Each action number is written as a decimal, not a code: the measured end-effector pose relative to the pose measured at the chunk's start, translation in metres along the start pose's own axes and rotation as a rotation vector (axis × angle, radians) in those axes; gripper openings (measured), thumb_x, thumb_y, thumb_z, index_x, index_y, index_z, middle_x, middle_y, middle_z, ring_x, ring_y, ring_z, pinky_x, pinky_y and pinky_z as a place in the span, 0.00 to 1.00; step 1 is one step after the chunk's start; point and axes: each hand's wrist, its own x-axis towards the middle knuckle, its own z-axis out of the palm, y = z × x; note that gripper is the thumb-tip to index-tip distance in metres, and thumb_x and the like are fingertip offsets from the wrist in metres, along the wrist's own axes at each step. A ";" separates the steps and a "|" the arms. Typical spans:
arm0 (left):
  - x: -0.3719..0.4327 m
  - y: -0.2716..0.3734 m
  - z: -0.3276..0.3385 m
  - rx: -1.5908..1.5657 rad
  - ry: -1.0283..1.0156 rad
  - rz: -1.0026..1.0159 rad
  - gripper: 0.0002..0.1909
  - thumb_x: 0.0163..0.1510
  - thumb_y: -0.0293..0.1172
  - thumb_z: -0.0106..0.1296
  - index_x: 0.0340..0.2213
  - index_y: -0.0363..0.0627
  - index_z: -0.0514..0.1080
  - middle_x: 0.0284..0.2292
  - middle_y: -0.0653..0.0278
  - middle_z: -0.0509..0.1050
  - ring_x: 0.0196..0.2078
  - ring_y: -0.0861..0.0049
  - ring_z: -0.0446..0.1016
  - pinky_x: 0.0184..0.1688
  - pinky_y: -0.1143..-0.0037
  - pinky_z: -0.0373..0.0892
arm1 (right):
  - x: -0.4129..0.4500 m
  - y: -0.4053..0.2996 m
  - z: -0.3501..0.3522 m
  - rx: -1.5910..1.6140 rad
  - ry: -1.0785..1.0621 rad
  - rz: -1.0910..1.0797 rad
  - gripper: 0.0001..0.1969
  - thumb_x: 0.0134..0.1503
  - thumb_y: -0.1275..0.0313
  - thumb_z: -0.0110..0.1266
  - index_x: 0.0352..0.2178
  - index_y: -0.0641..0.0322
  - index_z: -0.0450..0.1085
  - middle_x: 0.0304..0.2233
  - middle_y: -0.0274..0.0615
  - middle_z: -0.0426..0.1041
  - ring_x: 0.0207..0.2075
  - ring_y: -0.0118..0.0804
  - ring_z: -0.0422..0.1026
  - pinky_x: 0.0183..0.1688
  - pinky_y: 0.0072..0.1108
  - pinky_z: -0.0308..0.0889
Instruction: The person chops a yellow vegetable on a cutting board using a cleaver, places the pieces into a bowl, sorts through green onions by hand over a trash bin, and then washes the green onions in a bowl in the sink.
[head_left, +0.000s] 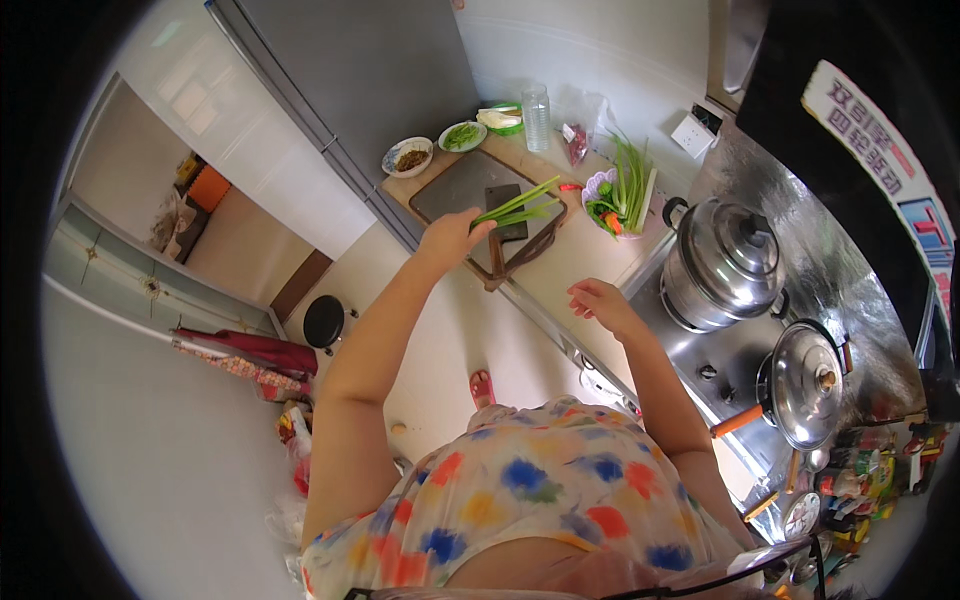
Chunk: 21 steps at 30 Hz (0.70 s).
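Note:
My left hand (448, 238) grips a small bunch of green stalks (525, 207), which look like scallions or garlic sprouts. Their tips reach out over the cutting board (450, 191) on the counter. Beneath the stalks lies a cleaver (501, 196), its dark blade flat on the board and its wooden handle towards me. My right hand (598, 304) hovers by the counter's front edge, fingers loosely bent and apart, holding nothing. Right of the board, a lilac basket (597, 181) holds green and red peppers, with long scallions (632, 180) in or against it.
Behind the board stand a bowl of brown food (409, 157), a plate of cut greens (462, 136), a green dish (510, 120) and a clear glass (535, 118). On the stove at right are a steel steamer pot (724, 262) and a lidded wok (806, 386). A black stool (324, 321) stands left.

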 end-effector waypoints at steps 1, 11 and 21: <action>0.017 -0.012 0.000 -0.003 -0.004 0.015 0.18 0.52 0.47 0.41 0.28 0.41 0.64 0.21 0.50 0.69 0.26 0.54 0.67 0.28 0.63 0.61 | 0.010 0.001 -0.001 0.009 0.030 -0.006 0.11 0.53 0.66 0.45 0.33 0.62 0.66 0.24 0.34 0.69 0.24 0.24 0.66 0.28 0.15 0.62; 0.175 -0.150 0.046 -0.009 0.125 0.538 0.16 0.49 0.47 0.45 0.25 0.46 0.64 0.16 0.57 0.67 0.20 0.59 0.67 0.21 0.64 0.61 | 0.111 0.021 0.048 0.158 0.386 0.134 0.10 0.53 0.67 0.44 0.33 0.62 0.67 0.24 0.35 0.69 0.24 0.24 0.67 0.27 0.16 0.62; 0.260 -0.187 0.120 0.036 0.146 0.643 0.17 0.47 0.49 0.46 0.28 0.48 0.66 0.17 0.59 0.69 0.20 0.62 0.70 0.20 0.66 0.64 | 0.158 0.027 0.072 0.137 0.573 0.232 0.11 0.53 0.67 0.46 0.34 0.63 0.67 0.23 0.35 0.70 0.23 0.24 0.67 0.26 0.17 0.63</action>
